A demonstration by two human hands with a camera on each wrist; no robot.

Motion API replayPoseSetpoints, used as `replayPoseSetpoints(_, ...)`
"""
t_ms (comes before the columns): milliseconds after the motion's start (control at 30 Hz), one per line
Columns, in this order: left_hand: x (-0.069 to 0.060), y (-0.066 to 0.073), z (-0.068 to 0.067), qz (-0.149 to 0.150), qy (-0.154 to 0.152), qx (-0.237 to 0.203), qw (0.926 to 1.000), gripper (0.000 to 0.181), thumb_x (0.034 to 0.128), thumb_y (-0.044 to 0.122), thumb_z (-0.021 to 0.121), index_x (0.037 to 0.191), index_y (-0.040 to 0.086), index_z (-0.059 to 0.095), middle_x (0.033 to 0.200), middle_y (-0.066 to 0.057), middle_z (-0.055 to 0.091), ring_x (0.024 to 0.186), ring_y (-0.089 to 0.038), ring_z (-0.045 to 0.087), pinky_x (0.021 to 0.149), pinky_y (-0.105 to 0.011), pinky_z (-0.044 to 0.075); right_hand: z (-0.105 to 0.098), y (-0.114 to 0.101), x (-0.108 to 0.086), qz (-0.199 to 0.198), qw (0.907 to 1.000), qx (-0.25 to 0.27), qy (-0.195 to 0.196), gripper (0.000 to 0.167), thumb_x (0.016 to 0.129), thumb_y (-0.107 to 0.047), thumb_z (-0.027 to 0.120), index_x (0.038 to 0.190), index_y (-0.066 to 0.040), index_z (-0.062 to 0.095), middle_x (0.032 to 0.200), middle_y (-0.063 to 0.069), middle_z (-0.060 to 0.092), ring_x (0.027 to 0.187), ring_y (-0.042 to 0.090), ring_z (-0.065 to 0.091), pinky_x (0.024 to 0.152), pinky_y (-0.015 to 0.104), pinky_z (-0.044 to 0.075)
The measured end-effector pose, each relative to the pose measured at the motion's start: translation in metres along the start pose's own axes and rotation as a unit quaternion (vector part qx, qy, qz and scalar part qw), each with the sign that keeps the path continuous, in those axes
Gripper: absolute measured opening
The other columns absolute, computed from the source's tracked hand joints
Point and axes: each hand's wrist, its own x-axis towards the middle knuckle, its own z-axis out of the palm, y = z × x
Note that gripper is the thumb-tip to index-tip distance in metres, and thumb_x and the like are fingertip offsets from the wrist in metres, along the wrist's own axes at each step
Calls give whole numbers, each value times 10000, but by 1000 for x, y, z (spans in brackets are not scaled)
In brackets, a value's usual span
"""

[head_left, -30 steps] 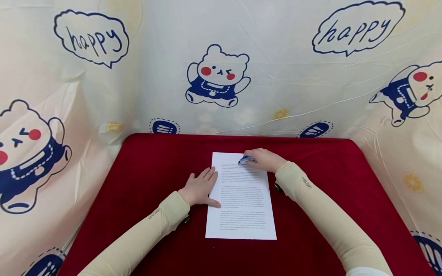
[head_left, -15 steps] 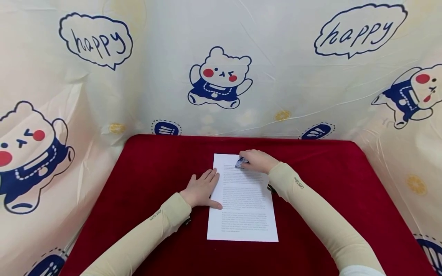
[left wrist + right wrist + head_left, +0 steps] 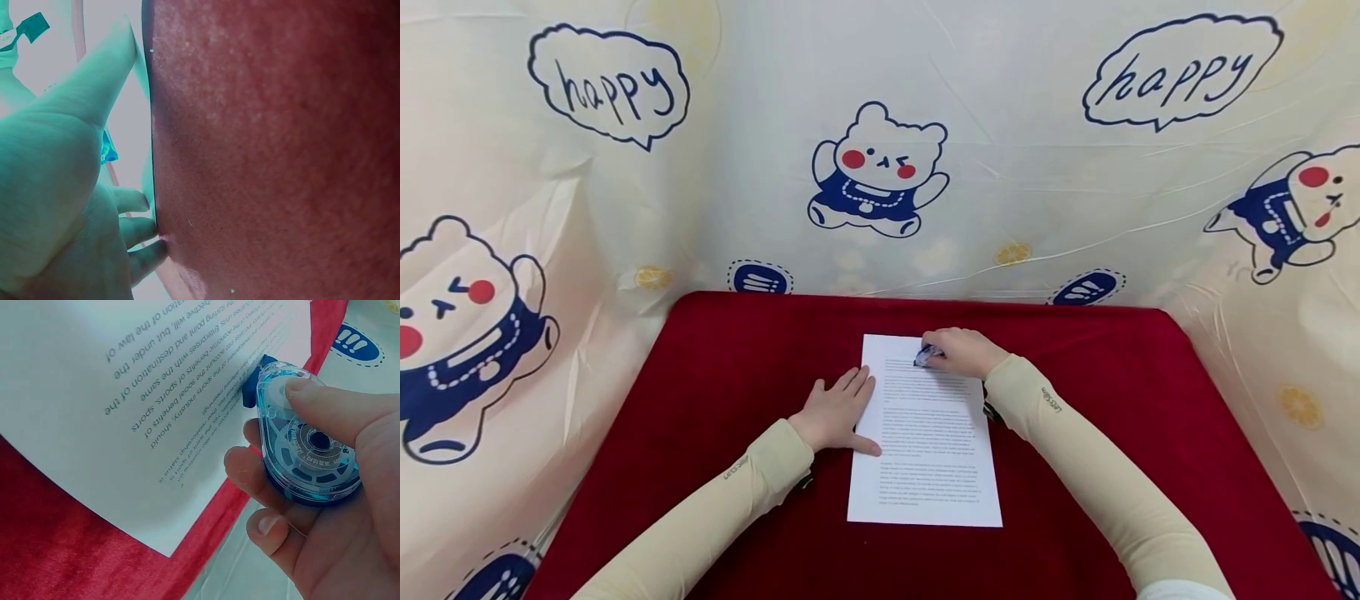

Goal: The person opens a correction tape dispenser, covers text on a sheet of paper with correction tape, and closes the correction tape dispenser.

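Red, plush-looking cloth-covered worktop, head view: on it, one white rectangular sheet of printed paper, its long side running away from you. Your left hand, at the sheet's left edge: grip released, fingers straight, thumb spread wide over the margin. Your right hand, at the sheet's upper right: grip grasping one clear-and-blue plastic tape dispenser, located at the upper lines of text. On your forearms: two cream sleeves with dark lettering. Behind: one pale backdrop, printed with bears, "happy" bubbles and orange slices.

Left wrist view, tinted green: your thumb extends along the paper; three straight fingers reach its edge, beside the red cloth.

Right wrist view: rounded transparent dispenser case, reel visible inside, your thumb on its upper face, your fingers curled beneath. Blue tip directed at the printed lines; whether it touches, you cannot tell. One sheet corner lies nearby.
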Motion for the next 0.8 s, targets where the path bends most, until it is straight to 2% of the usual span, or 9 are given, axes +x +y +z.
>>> replayPoseSetpoints(367,0,0,0,21,-13,6,10000,1222,761,756,770,1637,45,299,1718,-145,228,1577,-329,230,1112,-691,334,2,1,2,-36,10000,79,-33,282,1009,-248,715,1268,-136,705,1122,21,733,901,179,615,919,360,550)
replayPoseSetpoints(533,1,-2,-1,50,-4,5,10000,1220,764,752,773,1633,35,304,1716,-154,229,1575,-337,231,1108,-694,336,-1,-5,4,-83,9999,-136,-34,270,997,-215,730,1251,-125,720,1101,32,749,836,168,620,873,344,567)
replayPoseSetpoints(733,2,-2,1,44,-7,49,10000,1225,760,758,772,1634,38,303,1715,-153,231,1573,-337,236,1104,-689,343,-2,-14,5,-73,9982,-584,67,162,995,-164,715,1153,-132,730,1030,21,755,762,169,591,738,345,553)
replayPoseSetpoints(800,3,-2,1,40,-25,74,10000,1226,761,761,768,1636,43,299,1716,-150,228,1572,-337,237,1104,-688,346,-2,-16,3,-26,9976,-686,69,161,996,-163,712,1153,-130,730,1032,25,758,757,170,589,727,349,554)
